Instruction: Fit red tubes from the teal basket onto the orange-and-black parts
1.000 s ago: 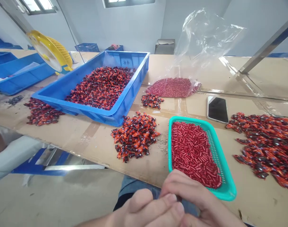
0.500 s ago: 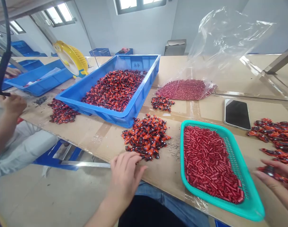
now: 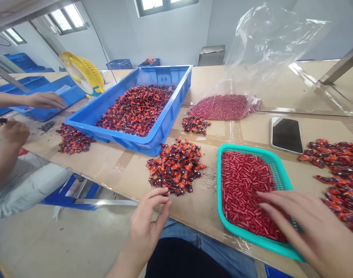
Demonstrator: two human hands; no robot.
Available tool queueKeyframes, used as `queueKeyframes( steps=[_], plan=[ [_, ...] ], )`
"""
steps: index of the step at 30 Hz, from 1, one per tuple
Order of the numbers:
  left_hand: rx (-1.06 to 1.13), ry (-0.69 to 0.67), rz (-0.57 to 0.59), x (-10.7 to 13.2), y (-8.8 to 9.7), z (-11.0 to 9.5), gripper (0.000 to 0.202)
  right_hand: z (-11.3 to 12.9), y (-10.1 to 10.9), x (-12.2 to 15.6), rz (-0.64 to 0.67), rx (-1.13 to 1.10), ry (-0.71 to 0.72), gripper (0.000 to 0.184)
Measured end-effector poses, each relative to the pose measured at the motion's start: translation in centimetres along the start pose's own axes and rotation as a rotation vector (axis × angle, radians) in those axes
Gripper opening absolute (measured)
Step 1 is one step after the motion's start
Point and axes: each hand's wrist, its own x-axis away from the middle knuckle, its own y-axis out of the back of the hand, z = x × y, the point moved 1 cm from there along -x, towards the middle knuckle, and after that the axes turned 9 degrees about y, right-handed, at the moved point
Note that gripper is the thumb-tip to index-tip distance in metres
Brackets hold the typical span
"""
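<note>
My left hand (image 3: 149, 222) hovers at the table's near edge with its fingers apart, their tips touching the near side of a small pile of orange-and-black wrapped pieces (image 3: 175, 165). My right hand (image 3: 306, 227) reaches leftward with fingers stretched flat over the near part of a teal plastic basket (image 3: 276, 175) filled with short red tubes (image 3: 243, 189). I see nothing held in either hand. A larger heap of wrapped pieces (image 3: 340, 173) lies to the right of the basket.
A blue crate (image 3: 153, 141) of wrapped pieces stands behind the small pile. A clear bag (image 3: 243, 77) holds red tubes, with a phone (image 3: 286, 134) beside it. A co-worker's hands (image 3: 28, 112) work at the left near a yellow fan (image 3: 80, 73) and blue trays.
My right hand has moved left from the right-hand heap to above the basket's red tubes. My left hand has stayed at the near edge of the small pile.
</note>
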Motion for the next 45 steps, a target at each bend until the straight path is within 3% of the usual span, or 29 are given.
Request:
queueKeyframes(
  steps=[3,5,8,14,17,20,23,26,31,37,45],
  plan=[
    [0.221,0.144,0.077,-0.4,0.0,-1.1,0.008,1.9,-1.0,-3.1,0.075,0.005,0.182,0.032],
    [0.364,0.230,0.120,-0.7,-0.3,-1.8,0.009,1.6,-1.7,-3.7,0.092,-0.006,0.195,0.030],
    [0.473,0.252,0.151,-1.1,-0.7,-2.6,0.011,0.9,-2.2,-3.6,0.105,-0.027,0.188,0.032],
    [0.443,0.098,0.156,-2.0,-0.6,-4.2,0.012,2.3,-0.4,-4.0,0.019,-0.095,0.090,0.020],
    [0.425,0.017,0.160,-2.2,-0.6,-5.1,0.015,4.3,1.4,-4.4,-0.071,-0.287,-0.020,0.014],
    [0.418,-0.049,0.151,-2.3,-0.7,-5.9,0.016,7.0,2.7,-5.1,-0.073,-0.531,-0.089,0.018],
    [0.396,-0.164,0.146,-2.5,-1.0,-6.6,0.006,9.6,2.8,-6.1,-0.118,-0.687,-0.050,0.025],
    [0.352,-0.254,0.149,-2.6,-1.0,-6.9,0.008,10.9,2.2,-6.8,-0.189,-0.703,0.044,0.029],
    [0.277,-0.299,0.149,-2.1,-0.8,-6.8,0.014,11.2,1.6,-6.8,-0.179,-0.616,0.131,0.024],
    [0.271,-0.349,0.089,-1.8,-0.5,-6.7,0.013,11.1,1.8,-6.4,-0.143,-0.639,0.125,0.022],
    [0.241,-0.317,0.123,-1.4,-0.6,-6.8,0.017,11.5,1.2,-6.3,-0.143,-0.744,0.065,0.021]
  ],
)
